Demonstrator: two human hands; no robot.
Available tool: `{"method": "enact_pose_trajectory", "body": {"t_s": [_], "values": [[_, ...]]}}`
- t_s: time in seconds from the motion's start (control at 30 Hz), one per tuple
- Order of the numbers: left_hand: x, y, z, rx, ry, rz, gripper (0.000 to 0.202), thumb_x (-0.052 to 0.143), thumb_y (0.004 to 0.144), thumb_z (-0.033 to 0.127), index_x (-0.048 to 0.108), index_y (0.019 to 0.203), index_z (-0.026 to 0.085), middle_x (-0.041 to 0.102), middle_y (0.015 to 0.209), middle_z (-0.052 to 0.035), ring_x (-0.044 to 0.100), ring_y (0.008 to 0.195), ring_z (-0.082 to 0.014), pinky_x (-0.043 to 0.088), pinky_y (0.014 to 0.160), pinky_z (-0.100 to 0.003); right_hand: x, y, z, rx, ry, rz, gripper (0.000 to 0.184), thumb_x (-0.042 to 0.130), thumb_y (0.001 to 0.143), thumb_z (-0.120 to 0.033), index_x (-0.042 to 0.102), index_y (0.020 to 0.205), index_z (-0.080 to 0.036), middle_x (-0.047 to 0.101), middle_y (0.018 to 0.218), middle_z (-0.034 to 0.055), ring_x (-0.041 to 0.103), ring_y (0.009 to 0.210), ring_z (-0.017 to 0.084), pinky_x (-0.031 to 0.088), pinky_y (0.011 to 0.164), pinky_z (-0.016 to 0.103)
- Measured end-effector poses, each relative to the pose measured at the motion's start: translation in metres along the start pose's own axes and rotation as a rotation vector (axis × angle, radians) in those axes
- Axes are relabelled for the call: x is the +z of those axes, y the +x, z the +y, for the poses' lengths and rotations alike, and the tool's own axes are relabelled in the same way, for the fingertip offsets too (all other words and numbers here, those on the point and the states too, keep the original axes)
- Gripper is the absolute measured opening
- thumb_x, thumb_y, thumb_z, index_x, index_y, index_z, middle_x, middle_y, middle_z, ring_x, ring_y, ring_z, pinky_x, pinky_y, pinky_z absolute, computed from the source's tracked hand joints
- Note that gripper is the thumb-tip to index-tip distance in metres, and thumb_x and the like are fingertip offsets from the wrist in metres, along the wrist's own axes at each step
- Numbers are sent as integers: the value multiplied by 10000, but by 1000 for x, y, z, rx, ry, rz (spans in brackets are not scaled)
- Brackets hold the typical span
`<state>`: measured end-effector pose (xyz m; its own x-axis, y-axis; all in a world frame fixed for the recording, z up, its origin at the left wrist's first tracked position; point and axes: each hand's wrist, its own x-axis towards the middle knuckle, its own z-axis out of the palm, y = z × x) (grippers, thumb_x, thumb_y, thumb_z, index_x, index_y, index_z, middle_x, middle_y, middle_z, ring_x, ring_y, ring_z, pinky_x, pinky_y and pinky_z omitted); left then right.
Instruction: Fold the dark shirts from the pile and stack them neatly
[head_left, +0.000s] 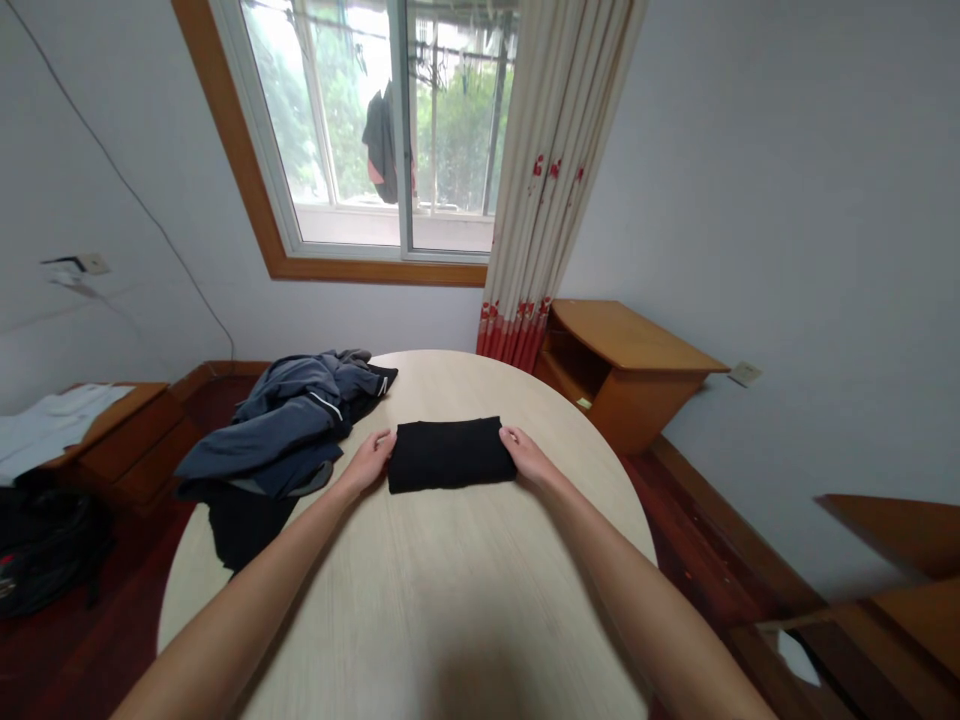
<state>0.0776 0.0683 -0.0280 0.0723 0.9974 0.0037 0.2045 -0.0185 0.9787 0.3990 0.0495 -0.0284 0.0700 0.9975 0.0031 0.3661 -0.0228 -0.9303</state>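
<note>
A black garment (451,455), folded into a flat rectangle, lies on the round light-wood table (465,560); its exact kind does not show. My left hand (373,458) grips its left edge, fingers tucked at the side. At the opposite edge, my right hand (525,452) holds the upper right corner between thumb and fingers. To the left of my left hand is a loose heap of dark blue-grey clothes (281,430), with a black piece of cloth (251,525) hanging toward the table's edge beneath it.
Beyond the table, a wooden desk (630,340) stands by the curtain (555,170) and window. A wooden cabinet (142,450) with white cloth (52,430) on top is at left, a black bag (52,545) on the floor before it. Wooden furniture (911,620) is at lower right.
</note>
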Motion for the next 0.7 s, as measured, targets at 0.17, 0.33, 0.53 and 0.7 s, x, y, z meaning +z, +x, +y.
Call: {"method": "enact_pose_trajectory", "body": {"t_s": [0.17, 0.33, 0.53, 0.7], "values": [[-12, -29, -28, 21, 40, -133, 898, 778, 680, 548, 442, 1389, 112, 637, 746, 13, 617, 665, -167, 461, 641, -290, 4, -17, 26, -53, 134, -92, 651, 638, 886, -450, 419, 1436, -179, 629, 1336, 160, 609, 1227, 251, 479, 1046, 449], [-10, -42, -24, 99, 153, -148, 698, 729, 716, 444, 538, 1317, 143, 512, 649, 79, 494, 579, -118, 392, 604, -260, 1, -21, 24, -101, 187, -90, 653, 675, 856, -421, 433, 1413, -181, 666, 1280, 157, 650, 1166, 256, 508, 1011, 468], [-14, -40, -26, 149, 205, -119, 532, 696, 719, 394, 621, 1183, 143, 517, 619, 71, 481, 571, -122, 381, 604, -258, -3, -26, 24, -80, -80, -6, 618, 648, 865, -367, 433, 1401, -146, 735, 1112, 133, 706, 1002, 254, 536, 908, 434], [-21, -45, -8, 141, 495, -155, 444, 678, 770, 398, 660, 1149, 167, 643, 711, -1, 606, 679, -196, 466, 679, -314, -5, -34, 1, -64, -593, 8, 567, 624, 891, -378, 493, 1392, -147, 666, 1247, 172, 632, 1139, 312, 473, 958, 432]]}}
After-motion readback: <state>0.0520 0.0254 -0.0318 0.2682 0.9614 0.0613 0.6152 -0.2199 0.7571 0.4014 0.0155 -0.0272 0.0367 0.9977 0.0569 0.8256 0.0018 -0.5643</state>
